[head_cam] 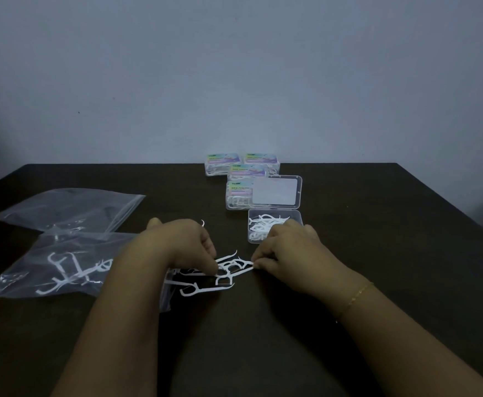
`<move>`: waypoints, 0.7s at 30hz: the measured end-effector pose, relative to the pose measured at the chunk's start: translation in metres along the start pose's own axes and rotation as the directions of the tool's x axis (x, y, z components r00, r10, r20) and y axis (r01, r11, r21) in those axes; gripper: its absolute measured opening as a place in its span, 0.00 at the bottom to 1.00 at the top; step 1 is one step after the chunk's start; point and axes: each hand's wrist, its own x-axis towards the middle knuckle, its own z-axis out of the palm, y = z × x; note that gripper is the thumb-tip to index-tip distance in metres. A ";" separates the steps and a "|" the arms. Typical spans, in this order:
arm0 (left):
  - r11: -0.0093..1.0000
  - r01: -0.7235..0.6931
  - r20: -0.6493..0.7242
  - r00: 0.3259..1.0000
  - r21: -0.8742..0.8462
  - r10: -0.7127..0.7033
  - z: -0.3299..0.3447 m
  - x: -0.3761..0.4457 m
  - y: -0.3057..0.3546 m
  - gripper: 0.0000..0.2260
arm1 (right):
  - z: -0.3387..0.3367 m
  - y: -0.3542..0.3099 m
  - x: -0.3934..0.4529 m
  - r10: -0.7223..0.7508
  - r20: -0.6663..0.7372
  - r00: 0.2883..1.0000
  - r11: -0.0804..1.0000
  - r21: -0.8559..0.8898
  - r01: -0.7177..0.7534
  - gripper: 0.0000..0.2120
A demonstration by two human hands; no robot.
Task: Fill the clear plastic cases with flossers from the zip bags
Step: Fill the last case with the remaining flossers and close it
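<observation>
Dark brown wood fills most of what I see: a wide tabletop [377,282] against a pale wall. On its left lie two clear plastic zip bags, the far one [71,209] nearly flat, the near one [62,270] holding several white flossers. Toward the back stand four closed clear plastic cases with colourful labels [241,174], packed together. Just in front of them sits an open clear plastic case [274,229], lid [274,191] flipped back, partly filled with flossers. My left hand [188,247] curls its fingers down onto a small loose pile of white plastic flossers [220,275] lying on the table at the near bag's mouth. My right hand [286,253], a thin gold bracelet [356,296] on its wrist, pinches the tip of one flosser from that pile.
</observation>
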 end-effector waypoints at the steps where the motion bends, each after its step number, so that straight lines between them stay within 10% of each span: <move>1: 1.000 -0.001 0.018 1.000 0.016 0.001 0.000 -0.001 0.001 0.09 | 0.000 0.000 0.000 -0.002 -0.007 1.000 1.000 -0.006 0.002 0.11; 21: 0.992 -0.028 -0.084 0.996 0.120 0.038 0.009 0.014 0.022 0.10 | -0.010 0.000 -0.003 0.109 0.091 0.990 0.986 -0.134 -0.097 0.05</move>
